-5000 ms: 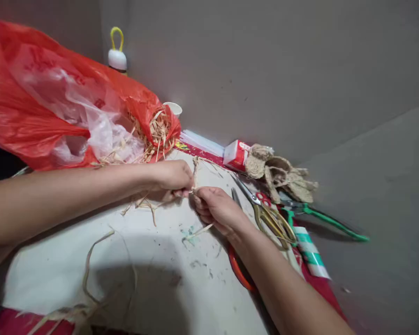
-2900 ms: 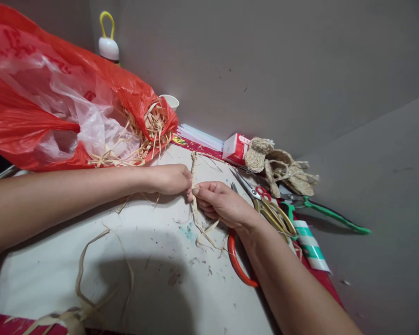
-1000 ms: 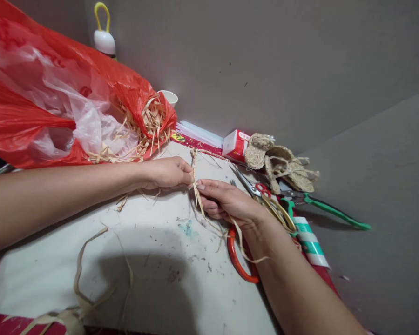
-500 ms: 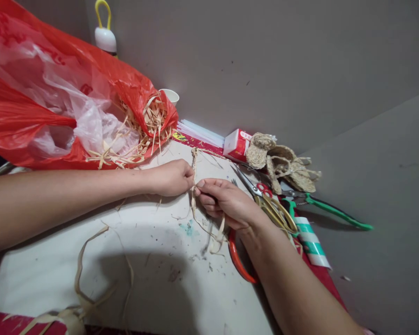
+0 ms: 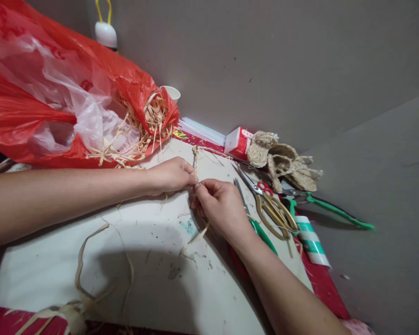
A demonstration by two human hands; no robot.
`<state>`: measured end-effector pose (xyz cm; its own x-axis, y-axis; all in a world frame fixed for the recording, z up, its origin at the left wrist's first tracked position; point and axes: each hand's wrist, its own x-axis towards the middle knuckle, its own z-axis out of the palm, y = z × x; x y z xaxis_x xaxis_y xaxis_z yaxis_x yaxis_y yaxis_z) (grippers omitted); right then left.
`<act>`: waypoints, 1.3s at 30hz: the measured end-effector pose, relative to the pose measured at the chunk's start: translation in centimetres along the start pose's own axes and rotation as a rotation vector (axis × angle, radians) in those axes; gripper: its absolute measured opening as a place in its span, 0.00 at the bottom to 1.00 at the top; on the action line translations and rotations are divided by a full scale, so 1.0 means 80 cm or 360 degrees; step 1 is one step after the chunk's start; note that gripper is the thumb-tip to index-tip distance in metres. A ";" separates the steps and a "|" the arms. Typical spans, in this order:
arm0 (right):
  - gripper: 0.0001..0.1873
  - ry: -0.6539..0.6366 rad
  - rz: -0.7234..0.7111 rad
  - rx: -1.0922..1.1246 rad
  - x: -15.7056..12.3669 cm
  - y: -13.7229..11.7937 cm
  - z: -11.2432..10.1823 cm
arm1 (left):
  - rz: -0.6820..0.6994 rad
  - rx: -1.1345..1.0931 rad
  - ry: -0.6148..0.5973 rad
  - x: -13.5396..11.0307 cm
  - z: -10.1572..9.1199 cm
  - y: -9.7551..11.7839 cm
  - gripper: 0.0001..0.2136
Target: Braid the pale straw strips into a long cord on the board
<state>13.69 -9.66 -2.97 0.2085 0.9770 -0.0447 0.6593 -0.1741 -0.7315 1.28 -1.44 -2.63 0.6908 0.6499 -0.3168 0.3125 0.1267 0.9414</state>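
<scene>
A thin braided straw cord [image 5: 195, 160] runs from a knotted end at the back of the white board down to my hands. My left hand [image 5: 172, 176] pinches the cord from the left, fingers closed on it. Just below and to the right, my right hand [image 5: 219, 202] is closed at the cord's lower end, its thumb and forefinger touching the fingers of my left. Loose straw strands [image 5: 199, 235] hang out beneath my right hand. What its other fingers hold is hidden.
A red plastic bag [image 5: 132, 88] spilling straw lies at the left. Right of my hand are gold-handled scissors [image 5: 277, 216], green-handled scissors [image 5: 261, 235], green-handled pruners [image 5: 338, 211], a striped roll [image 5: 312, 242], a red-white box [image 5: 238, 143] and woven straw pieces [image 5: 289, 167]. Loose straw [image 5: 79, 265] lies in front.
My right hand has turned, its back now facing up, and the loose strands below it have swung left. My left hand stays pinched on the cord. Green-handled scissors now show beside my right hand.
</scene>
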 end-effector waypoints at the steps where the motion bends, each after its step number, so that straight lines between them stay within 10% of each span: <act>1: 0.16 0.0049 -0.0035 -0.0083 -0.001 -0.001 0.001 | -0.0006 -0.0045 -0.0019 0.000 0.000 0.001 0.14; 8: 0.13 0.0269 -0.0365 -0.1331 -0.012 -0.011 0.010 | -0.0056 -0.0209 -0.0001 0.000 -0.001 0.002 0.14; 14: 0.13 0.0234 -0.0675 -0.1524 -0.023 -0.017 0.021 | -0.0032 -0.0179 0.0033 0.002 0.002 0.000 0.14; 19: 0.21 0.0182 -0.0802 -0.0605 -0.023 -0.020 -0.009 | 0.0045 -0.0162 0.0020 -0.002 -0.004 0.007 0.13; 23: 0.16 0.0562 -0.0315 0.0358 -0.005 -0.011 -0.035 | 0.0057 -0.0139 -0.0073 -0.002 -0.010 0.009 0.11; 30: 0.15 -0.0611 0.0490 0.1217 0.017 0.001 -0.018 | 0.0186 -0.0150 -0.0164 0.000 -0.010 0.003 0.11; 39: 0.18 -0.0777 0.0495 0.1165 0.024 0.007 -0.021 | 0.0393 0.0131 -0.0244 0.009 -0.015 -0.007 0.09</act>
<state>15.68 -8.08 -2.29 -0.1370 0.8718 -0.4703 -0.0291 -0.4781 -0.8778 0.81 -0.13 -3.23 0.8409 0.5321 -0.0989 0.1703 -0.0867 0.9816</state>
